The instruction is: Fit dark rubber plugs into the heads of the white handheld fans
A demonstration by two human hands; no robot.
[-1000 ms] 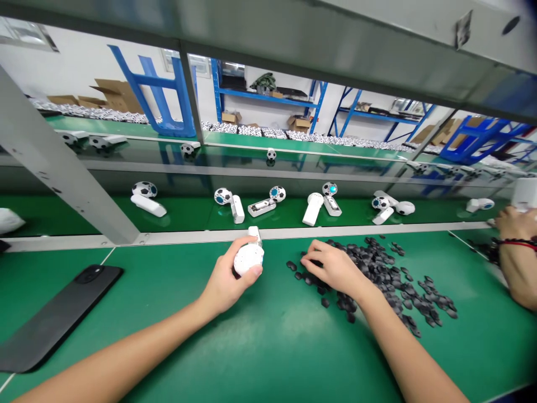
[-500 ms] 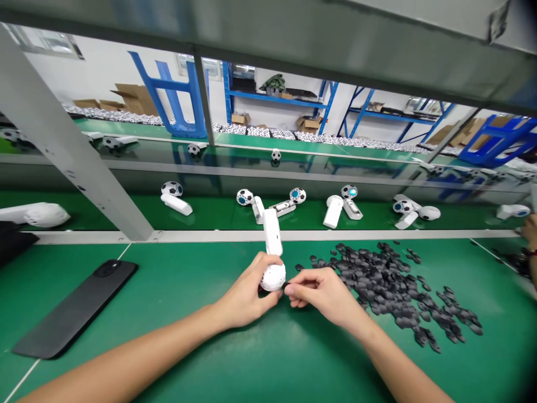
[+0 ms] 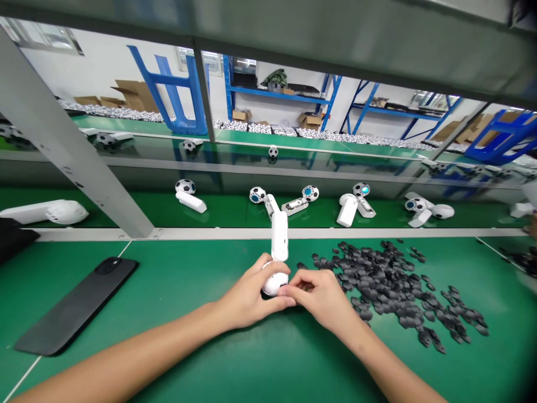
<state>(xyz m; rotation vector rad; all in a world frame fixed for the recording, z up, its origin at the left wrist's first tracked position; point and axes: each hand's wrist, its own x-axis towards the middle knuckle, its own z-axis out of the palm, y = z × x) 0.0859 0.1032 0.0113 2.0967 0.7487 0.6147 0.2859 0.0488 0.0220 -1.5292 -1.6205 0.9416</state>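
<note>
A white device with a round ball head and a long flat body points away from me above the green bench. My left hand is closed around the ball, thumb below and fingers over the top. Against the ball's right side, my right hand pinches a small black piece, mostly hidden by the fingertips. Just right of that hand spreads a heap of small flat black pieces.
A black phone lies on the left. Beyond the bench's metal edge, a green belt carries several white devices with football-patterned balls. A slanted metal post stands at left. Another person's hand shows at the far right edge.
My right hand has moved slightly left, bringing the black piece from beside the ball onto its lower right side. Devices on the belt have shifted right.
</note>
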